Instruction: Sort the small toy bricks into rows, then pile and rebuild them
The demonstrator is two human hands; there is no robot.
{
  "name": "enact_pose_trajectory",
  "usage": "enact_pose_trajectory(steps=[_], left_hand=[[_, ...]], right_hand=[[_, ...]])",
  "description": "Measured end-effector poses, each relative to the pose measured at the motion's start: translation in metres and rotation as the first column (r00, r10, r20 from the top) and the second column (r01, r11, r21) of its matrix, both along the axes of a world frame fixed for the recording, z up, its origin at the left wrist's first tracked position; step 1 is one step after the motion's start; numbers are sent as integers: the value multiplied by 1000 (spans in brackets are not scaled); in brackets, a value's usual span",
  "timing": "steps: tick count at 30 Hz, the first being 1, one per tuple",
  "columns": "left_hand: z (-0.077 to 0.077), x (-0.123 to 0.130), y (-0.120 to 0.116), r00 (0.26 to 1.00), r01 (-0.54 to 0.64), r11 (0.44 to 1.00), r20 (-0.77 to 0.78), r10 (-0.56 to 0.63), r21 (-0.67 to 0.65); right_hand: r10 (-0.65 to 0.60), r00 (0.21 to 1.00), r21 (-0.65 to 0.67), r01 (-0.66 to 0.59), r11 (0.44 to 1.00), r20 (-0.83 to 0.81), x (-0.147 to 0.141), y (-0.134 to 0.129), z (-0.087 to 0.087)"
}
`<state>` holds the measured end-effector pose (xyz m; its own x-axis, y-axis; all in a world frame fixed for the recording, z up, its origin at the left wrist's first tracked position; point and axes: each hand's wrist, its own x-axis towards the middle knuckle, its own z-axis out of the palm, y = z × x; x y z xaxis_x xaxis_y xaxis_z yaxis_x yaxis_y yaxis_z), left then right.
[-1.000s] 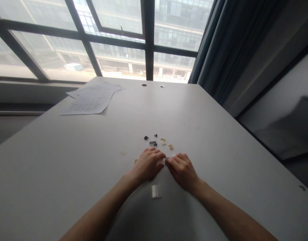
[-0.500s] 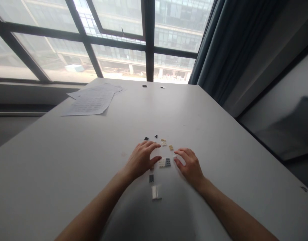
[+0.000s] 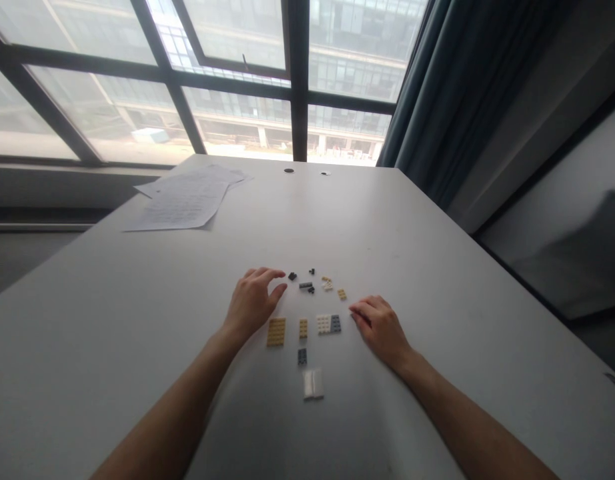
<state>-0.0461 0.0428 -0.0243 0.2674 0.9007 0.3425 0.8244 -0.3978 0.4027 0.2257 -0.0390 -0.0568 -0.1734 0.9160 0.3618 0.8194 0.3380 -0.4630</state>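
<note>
"Starting nearest, what lay on the counter [image 3: 412,253]?"
"A white piece [image 3: 313,385], then a white-and-gray plate [image 3: 329,324]; the right hand [image 3: 380,330] curled beside it, grip unclear."
"And the left hand [image 3: 252,300]?"
"Open, beside a black piece [image 3: 292,276]; papers [image 3: 182,200] lay toward the far left corner."

The papers [image 3: 185,197] on the white surface [image 3: 287,240] have rows of print, too small to read.
</note>
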Motion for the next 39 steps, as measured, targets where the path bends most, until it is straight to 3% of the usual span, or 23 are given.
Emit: enact_pose_trajectory(steps=[13,21,39], left_hand=[[-8,-15,12,937,-174,981,294,190,-81],[-21,-15,13,856,-168,965,456,245,-203],[-30,-10,8,722,-215,960,633,279,-178]], right_hand=[[-105,969,-59,95,994,-224,2,-1,3],[-97,948,-108,67,992,-304,4,2,0],[-155,953,-160,115,980,-260,2,0,1]])
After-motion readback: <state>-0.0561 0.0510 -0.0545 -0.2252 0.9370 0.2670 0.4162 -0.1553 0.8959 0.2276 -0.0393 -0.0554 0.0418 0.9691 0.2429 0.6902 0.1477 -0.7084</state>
